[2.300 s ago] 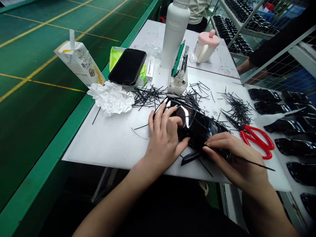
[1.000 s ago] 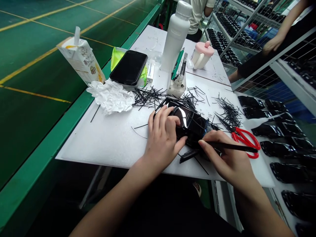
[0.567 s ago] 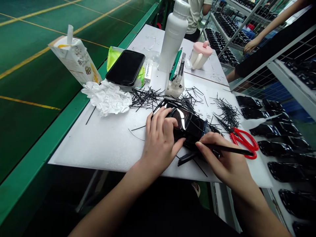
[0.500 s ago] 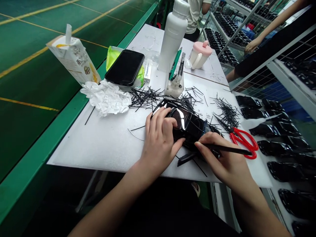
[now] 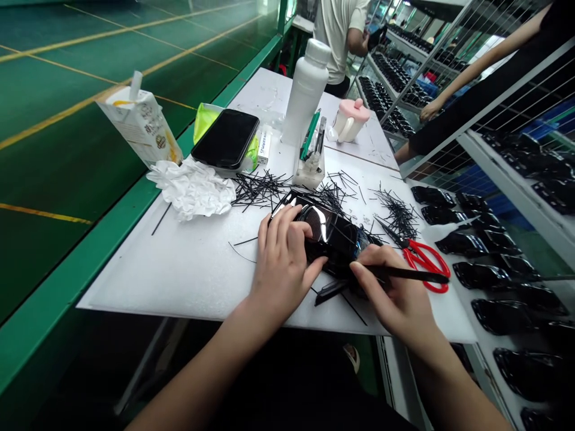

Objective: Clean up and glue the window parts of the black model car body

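My left hand (image 5: 281, 257) is closed over a glossy black model car body (image 5: 331, 230), its fingers on the top and the thumb on the near side. My right hand (image 5: 399, 293) pinches a long, slim black tool (image 5: 422, 275) at the car's near right side. The tool's tip is hidden, so its kind is unclear. A dark flat piece (image 5: 331, 291) lies just below the car. Behind and around the car are thin black strips (image 5: 263, 190) in loose piles. Scissors with red handles (image 5: 426, 263) rest beside my right hand.
Crumpled white tissue (image 5: 193, 188), a phone (image 5: 227, 137), a drink carton (image 5: 144, 129), a white bottle (image 5: 308, 90), a tool holder (image 5: 309, 170) and a pink-lidded cup (image 5: 353, 123) stand around. Several black car bodies (image 5: 480, 275) fill the right side. Two people are nearby.
The view has tilted up and shifted slightly, so the table things appear lower and more to the left. Both hands keep their hold, with almost no movement against the car.
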